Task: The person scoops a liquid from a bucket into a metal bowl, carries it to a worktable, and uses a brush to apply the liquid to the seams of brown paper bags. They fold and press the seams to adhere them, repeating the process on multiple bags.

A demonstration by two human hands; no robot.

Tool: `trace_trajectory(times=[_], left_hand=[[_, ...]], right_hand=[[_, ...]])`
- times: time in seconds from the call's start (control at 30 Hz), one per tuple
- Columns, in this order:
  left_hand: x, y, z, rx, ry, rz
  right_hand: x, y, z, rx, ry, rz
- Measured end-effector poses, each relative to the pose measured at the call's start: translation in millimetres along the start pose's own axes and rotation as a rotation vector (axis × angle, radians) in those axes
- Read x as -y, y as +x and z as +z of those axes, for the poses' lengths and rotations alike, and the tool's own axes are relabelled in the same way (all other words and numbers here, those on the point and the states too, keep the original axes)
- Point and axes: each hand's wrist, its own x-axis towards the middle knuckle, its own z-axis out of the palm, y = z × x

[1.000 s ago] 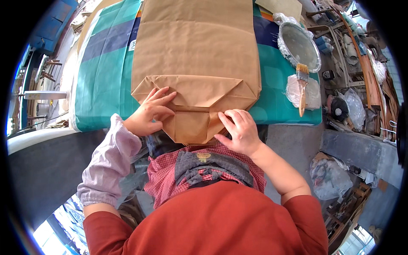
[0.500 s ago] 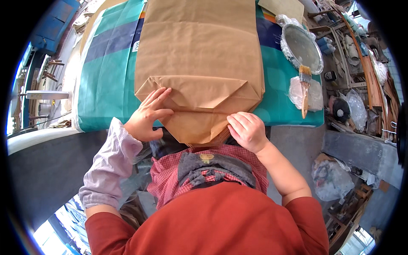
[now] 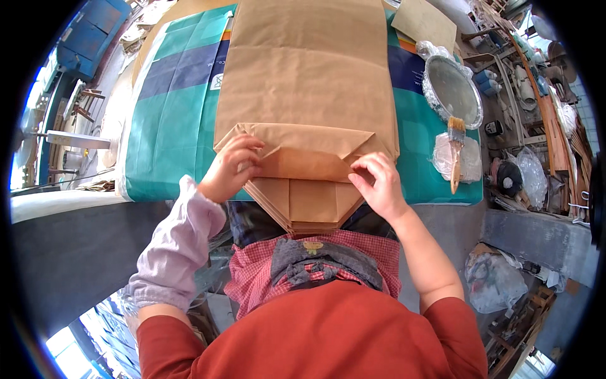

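Note:
A brown paper bag (image 3: 309,76) lies on top of a stack of like bags, its folded bottom toward me. Across that end a paper flap (image 3: 309,164) stands turned up, its crease running from side to side. My left hand (image 3: 232,165) holds the flap's left end with bent fingers. At the right end, the thumb and fingers of my right hand (image 3: 380,184) pinch the flap's corner. Below it show the stepped, tapered ends of the bags underneath (image 3: 312,211), reaching over the near edge toward my apron.
Green and blue printed sacks (image 3: 167,126) cover the surface under the bags. On the right stand a round, crusted tub (image 3: 451,88) and a flat brush (image 3: 455,155) resting on a plastic-wrapped block (image 3: 470,161). Cluttered shelves (image 3: 524,95) line the right side.
The near flap has been lifted and folded away from me, uncovering the bag ends beneath. Both hands moved away from my body with it, the right one gripping its corner.

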Motion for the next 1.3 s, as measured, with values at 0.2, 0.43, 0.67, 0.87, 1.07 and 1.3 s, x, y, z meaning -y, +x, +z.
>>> trace_trajectory(times=[0.2,0.43,0.67,0.87,1.07,1.3], left_hand=[[16,30,30,-0.234,0.004,-0.321],[22,33,54,-0.370,0.360,-0.203],[8,74,56,-0.328,0.646,-0.509],[-23,34,36,-0.426,0.558,0.078],[-22,33,54,0.018,0.619,-0.094],[-19,26,75,-0.004,0.760,0.083]], right_hand=[[-22,27,21,0.043,0.346,0.277],[-26,29,39,0.028,-0.128,0.185],[-20,60,63,0.016,-0.694,0.307],[14,38,36,-0.237,-0.241,0.002],[27,31,83,0.256,-0.611,-0.106],[35,22,87,0.386,-0.692,-0.129]])
